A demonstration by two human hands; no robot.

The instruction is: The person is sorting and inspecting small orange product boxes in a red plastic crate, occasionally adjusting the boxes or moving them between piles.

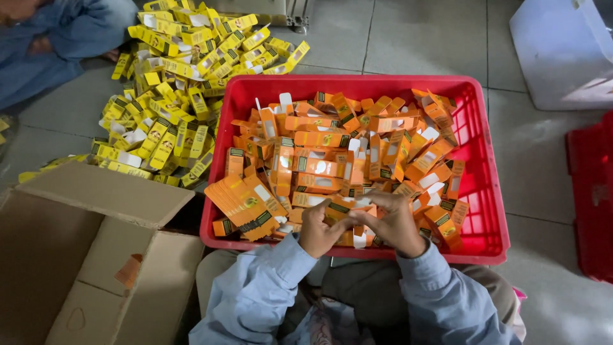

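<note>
Pale blue sleeves come first, mine, running up from my lap to both hands at the near rim of the red crate (491, 191). My left hand (317, 231) is curled nearly closed, its fingertips pinching one end of a small orange carton (345, 211); my right hand (394, 223) is curled the same way, pinching the other end, thumb on top. The carton sits between them, just above the heap at the crate's near edge.

As I judge it, the work is well under way but far from over. Inside the crate lies a loose jumble of orange cartons (332, 147), many with white flaps sticking open, and at the near left corner leans a neat stack of flat orange blanks (246, 204) not yet shaped.

On the floor to my left stands an open brown cardboard box (83, 255), with only a scrap of orange showing at its inner wall. Beyond it sprawls a big pile of yellow cartons (179, 89), next to another person in blue (57, 38). A white bin (562, 51) stands far right, a second red crate (590, 191) beside mine.
</note>
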